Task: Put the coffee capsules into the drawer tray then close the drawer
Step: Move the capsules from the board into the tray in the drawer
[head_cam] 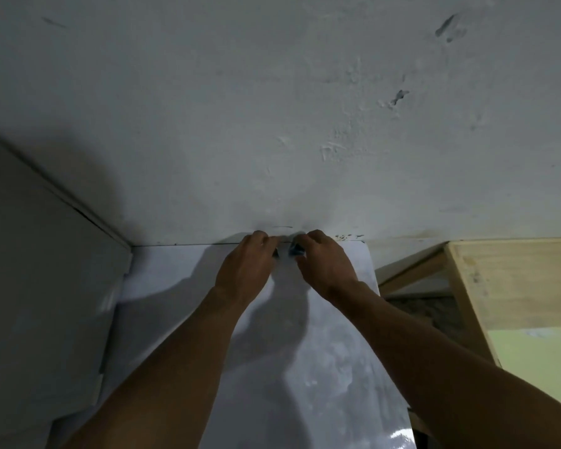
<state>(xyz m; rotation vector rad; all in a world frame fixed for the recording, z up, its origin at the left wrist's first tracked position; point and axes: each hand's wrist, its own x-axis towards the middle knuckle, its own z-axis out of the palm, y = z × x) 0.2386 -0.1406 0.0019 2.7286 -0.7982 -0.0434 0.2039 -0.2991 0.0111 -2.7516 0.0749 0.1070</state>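
Both hands reach to the far edge of the white worktop, right where it meets the grey wall. The right hand pinches a blue capsule between curled fingers and thumb. Just beside it, the left hand curls its fingers over a dark capsule that is mostly hidden.

The left forearm and right forearm are bare up to the edge of view. The left hand and right hand are bare too, knuckles showing.
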